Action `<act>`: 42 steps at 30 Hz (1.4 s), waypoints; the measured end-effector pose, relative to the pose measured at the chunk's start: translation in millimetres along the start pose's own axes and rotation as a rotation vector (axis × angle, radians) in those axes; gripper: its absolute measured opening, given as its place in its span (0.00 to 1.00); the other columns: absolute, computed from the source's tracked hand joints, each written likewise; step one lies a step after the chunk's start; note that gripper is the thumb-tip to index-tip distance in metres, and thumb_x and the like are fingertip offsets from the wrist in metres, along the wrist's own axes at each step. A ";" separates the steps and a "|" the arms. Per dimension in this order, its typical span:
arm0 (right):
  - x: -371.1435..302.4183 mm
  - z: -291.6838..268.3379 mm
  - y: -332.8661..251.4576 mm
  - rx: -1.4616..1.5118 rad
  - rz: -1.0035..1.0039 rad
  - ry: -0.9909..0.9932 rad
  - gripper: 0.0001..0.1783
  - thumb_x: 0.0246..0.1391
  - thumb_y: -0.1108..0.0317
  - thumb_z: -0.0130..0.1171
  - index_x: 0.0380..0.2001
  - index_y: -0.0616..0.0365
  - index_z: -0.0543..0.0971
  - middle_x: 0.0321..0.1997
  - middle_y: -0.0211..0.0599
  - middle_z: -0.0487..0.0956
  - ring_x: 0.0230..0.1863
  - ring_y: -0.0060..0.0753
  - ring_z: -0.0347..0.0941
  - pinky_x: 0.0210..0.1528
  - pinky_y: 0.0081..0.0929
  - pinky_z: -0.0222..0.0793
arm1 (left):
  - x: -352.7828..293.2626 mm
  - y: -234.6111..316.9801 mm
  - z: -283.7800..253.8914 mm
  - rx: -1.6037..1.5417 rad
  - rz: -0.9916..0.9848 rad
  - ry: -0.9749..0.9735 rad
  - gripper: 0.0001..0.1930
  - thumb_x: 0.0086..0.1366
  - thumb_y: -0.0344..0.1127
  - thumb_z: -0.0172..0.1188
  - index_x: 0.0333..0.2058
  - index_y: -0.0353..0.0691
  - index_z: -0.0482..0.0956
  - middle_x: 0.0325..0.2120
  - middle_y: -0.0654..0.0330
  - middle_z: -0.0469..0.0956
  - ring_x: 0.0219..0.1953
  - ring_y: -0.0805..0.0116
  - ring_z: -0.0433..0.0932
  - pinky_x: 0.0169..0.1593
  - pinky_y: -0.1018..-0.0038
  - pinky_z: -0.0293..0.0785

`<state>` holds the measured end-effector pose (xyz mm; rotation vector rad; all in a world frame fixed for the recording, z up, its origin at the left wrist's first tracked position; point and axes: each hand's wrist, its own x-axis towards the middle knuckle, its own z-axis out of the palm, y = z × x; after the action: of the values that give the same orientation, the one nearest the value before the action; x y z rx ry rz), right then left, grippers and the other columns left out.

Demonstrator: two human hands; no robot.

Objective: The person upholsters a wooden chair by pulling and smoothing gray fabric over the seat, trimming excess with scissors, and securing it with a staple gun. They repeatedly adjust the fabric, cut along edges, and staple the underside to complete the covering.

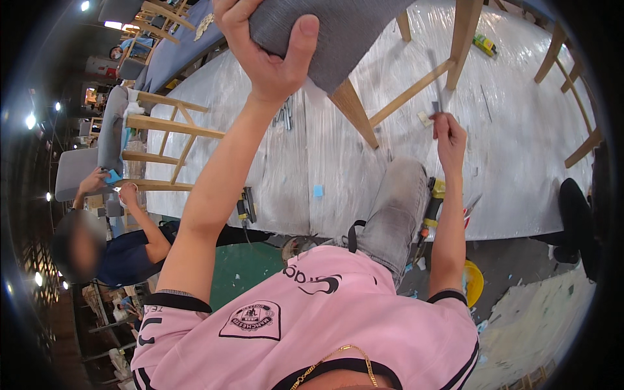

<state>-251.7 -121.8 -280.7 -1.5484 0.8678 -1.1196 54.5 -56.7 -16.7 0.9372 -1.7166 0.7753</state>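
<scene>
Fingers engaged with two objects, one per hand: those of the left hand point(276, 62) spread wide around the padded edge of one grey chair point(351, 39), thumb flat on the fabric; those of the right hand point(450, 133) pinched narrowly on one slim tool point(436, 91), blurred, its exact kind unclear. The left arm stretches steeply upward; the right forearm points up, wrist nearly straight. The chair, three wooden legs visible, stands tilted in view at upper centre, over the film-wrapped table point(279, 166). Beyond the hands: two yellow-and-black power tools, one at left point(244, 209) and one at right point(433, 203); one blue square point(318, 190); one green-and-yellow container point(484, 45); one co-worker point(133, 257) beside a second grey chair point(112, 127), at left.
</scene>
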 end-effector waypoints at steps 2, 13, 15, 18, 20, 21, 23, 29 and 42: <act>9.8 10.1 -29.6 -0.108 -0.170 -0.043 0.15 0.69 0.61 0.59 0.39 0.63 0.84 0.22 0.32 0.75 0.23 0.22 0.67 0.27 0.24 0.62 | 3.8 1.5 3.0 -0.006 0.016 0.012 0.28 0.65 0.45 0.66 0.56 0.32 0.71 0.60 0.43 0.69 0.63 0.48 0.66 0.69 0.54 0.55; 49.3 30.3 -63.4 -0.130 -0.429 -0.161 0.15 0.65 0.61 0.64 0.38 0.65 0.86 0.27 0.40 0.82 0.26 0.33 0.74 0.30 0.29 0.68 | 2.9 1.2 5.3 0.004 0.007 0.020 0.29 0.64 0.45 0.67 0.56 0.33 0.71 0.60 0.43 0.69 0.64 0.48 0.66 0.69 0.54 0.56; 53.8 31.5 -65.1 -0.132 -0.458 -0.152 0.14 0.65 0.61 0.64 0.38 0.64 0.86 0.27 0.40 0.81 0.25 0.33 0.74 0.29 0.29 0.68 | 2.8 3.1 3.4 0.012 -0.005 0.010 0.28 0.64 0.45 0.67 0.56 0.33 0.71 0.60 0.43 0.70 0.64 0.48 0.66 0.69 0.54 0.56; 64.7 34.8 -68.6 -0.148 -0.508 -0.127 0.13 0.64 0.62 0.65 0.39 0.63 0.87 0.26 0.39 0.80 0.24 0.32 0.74 0.28 0.28 0.66 | 5.4 3.1 2.4 0.036 0.007 -0.001 0.28 0.63 0.45 0.68 0.56 0.33 0.71 0.60 0.43 0.70 0.64 0.48 0.66 0.69 0.54 0.56; 70.0 38.2 -71.5 -0.154 -0.528 -0.125 0.13 0.63 0.63 0.66 0.40 0.63 0.87 0.25 0.38 0.80 0.24 0.32 0.73 0.27 0.28 0.66 | 2.7 3.3 2.3 0.031 0.004 0.003 0.28 0.63 0.45 0.68 0.55 0.34 0.72 0.59 0.43 0.70 0.63 0.48 0.66 0.69 0.54 0.56; 74.5 40.7 -73.8 -0.150 -0.538 -0.131 0.13 0.63 0.63 0.66 0.40 0.63 0.87 0.25 0.38 0.80 0.23 0.32 0.73 0.27 0.27 0.65 | 2.0 2.6 3.6 0.019 -0.001 0.012 0.28 0.62 0.44 0.68 0.55 0.34 0.72 0.59 0.43 0.70 0.63 0.48 0.66 0.69 0.54 0.56; 85.0 44.6 -77.8 -0.144 -0.574 -0.133 0.12 0.62 0.63 0.67 0.40 0.62 0.87 0.25 0.37 0.79 0.23 0.32 0.73 0.26 0.27 0.65 | 2.6 1.7 5.0 0.010 0.002 0.025 0.28 0.62 0.44 0.69 0.55 0.34 0.72 0.59 0.43 0.71 0.63 0.48 0.66 0.69 0.53 0.56; 109.2 45.5 -86.5 -0.206 -0.747 -0.094 0.11 0.60 0.63 0.68 0.38 0.60 0.88 0.23 0.35 0.79 0.22 0.29 0.72 0.25 0.27 0.64 | 3.5 2.9 5.4 0.022 0.007 0.030 0.28 0.60 0.43 0.70 0.54 0.35 0.73 0.58 0.42 0.71 0.63 0.47 0.66 0.69 0.52 0.56; 138.7 47.8 -128.6 -0.293 -1.025 -0.072 0.09 0.56 0.67 0.70 0.38 0.59 0.87 0.24 0.34 0.79 0.21 0.28 0.73 0.24 0.27 0.66 | 8.1 3.5 5.4 0.033 0.066 0.058 0.27 0.58 0.43 0.70 0.52 0.36 0.74 0.56 0.42 0.73 0.61 0.45 0.69 0.70 0.47 0.56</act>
<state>-162.9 -203.0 -127.2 -2.3623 0.1263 -1.6582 47.3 -61.3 -10.9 0.8756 -1.6955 0.8686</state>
